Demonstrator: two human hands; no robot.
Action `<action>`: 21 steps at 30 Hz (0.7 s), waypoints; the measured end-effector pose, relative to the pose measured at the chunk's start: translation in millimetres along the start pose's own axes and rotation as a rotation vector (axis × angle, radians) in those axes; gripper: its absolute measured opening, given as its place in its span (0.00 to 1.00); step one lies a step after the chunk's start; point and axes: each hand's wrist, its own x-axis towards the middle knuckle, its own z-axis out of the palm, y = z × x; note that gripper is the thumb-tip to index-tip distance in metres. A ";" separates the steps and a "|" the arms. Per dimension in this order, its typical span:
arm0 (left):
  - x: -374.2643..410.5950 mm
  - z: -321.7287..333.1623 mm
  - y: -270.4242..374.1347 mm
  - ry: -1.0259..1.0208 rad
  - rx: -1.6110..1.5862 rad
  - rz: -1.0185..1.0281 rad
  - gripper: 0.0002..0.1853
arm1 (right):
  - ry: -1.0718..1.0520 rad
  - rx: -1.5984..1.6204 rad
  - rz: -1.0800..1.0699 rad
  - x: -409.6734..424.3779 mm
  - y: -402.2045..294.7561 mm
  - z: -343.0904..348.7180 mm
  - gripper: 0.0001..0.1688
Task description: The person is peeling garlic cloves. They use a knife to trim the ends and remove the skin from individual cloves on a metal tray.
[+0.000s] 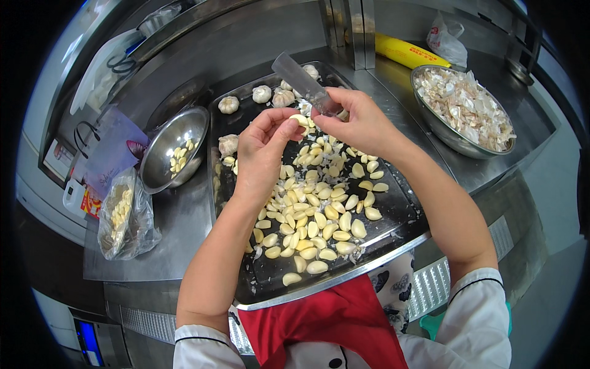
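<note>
Between the thumb and fingertips of my left hand (262, 150) is a peeled garlic clove (300, 120). My right hand (362, 121) grips one end of a translucent tube (298, 76), tilted up and to the left, with bits of skin inside its lower part. Both hands are close together above a dark metal tray (392, 226). Many peeled garlic cloves (313, 200) spread over the tray's middle and front, mixed with flakes of papery skin (322, 173). Whole garlic bulbs (262, 94) sit along its far side, and another bulb (227, 145) lies at its left, partly behind my left hand.
A steel bowl (159, 147) with some cloves stands left, beside a clear plastic bag (143, 230) of cloves and a purple gift bag (110, 147). On the right, another steel bowl (438, 124) is heaped with garlic skins. Behind it lie a yellow roll (405, 50) and a white bag (447, 44).
</note>
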 end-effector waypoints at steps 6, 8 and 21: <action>-0.5 -1.1 1.1 0.021 -0.003 -0.002 0.10 | -0.002 -0.182 -0.123 -2.9 -7.9 5.9 0.16; -1.2 -1.3 1.4 0.024 -0.007 0.000 0.10 | -0.007 -0.198 -0.129 -3.9 -9.5 8.2 0.18; -1.9 0.3 1.4 0.037 -0.004 0.019 0.09 | 0.053 -0.342 -0.186 -5.2 -8.4 11.0 0.17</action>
